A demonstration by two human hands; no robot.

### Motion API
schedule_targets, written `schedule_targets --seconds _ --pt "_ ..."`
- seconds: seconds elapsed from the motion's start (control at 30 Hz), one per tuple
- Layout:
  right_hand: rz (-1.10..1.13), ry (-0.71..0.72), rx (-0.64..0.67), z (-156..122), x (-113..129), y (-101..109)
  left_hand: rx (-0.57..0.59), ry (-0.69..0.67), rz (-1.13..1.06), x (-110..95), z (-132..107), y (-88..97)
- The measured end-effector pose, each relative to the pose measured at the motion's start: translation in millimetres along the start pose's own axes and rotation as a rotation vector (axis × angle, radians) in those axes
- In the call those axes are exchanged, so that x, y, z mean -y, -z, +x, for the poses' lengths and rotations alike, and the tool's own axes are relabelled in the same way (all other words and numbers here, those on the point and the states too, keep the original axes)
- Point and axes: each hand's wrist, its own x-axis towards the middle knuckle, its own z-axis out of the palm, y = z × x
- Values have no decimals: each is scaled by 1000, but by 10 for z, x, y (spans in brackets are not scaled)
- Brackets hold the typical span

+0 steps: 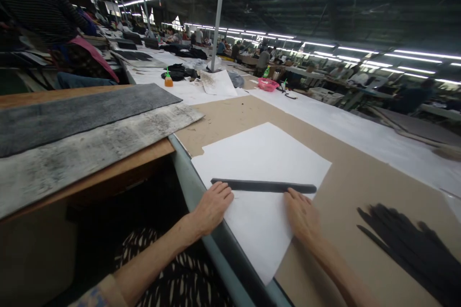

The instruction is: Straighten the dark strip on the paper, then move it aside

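A long, narrow black strip (259, 185), which looks like folded fabric or leather, lies across a white sheet of paper (266, 153) at the table's near edge. At the strip's left end, my left hand (214, 207) has its fingers bent and pressed together against the lower edge. Toward the right end, my right hand (303, 213) pinches or presses the same edge, fingers close together and slightly blurred. Both thumbs are mostly hidden. To the right of my right hand lies a pile of similar black strips (410, 244), fanned out on the brown board.
Brown board (223, 117) covers the tabletop. On the left, a wooden surface (158, 151) carries a worn grey pad (90, 110). Farther back stand an orange glue bottle (168, 78), a pink basket (267, 84) and a metal post (218, 19). A person (39, 14) stands at the far left.
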Motion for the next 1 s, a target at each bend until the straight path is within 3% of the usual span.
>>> schedule_targets --seconds 0.1,0.2,0.4,0.57,0.8,1.0 --pt "-66 -67 -13 -34 -73 70 -14 17 8 -6 -26 -42" --pt "-25 -70 -28 40 18 225 -27 24 11 4 -82 -73" --pt "448 185 -65 433 734 516 -61 26 41 -13 -98 -65" --pt "490 315 -42 712 1188 589 -85 28 20 -27 -62 -24" --pt "465 304 48 876 1263 531 -143 39 -24 23 -163 52" --pt "513 314 64 934 1246 521 -196 257 -192 254 -121 249"
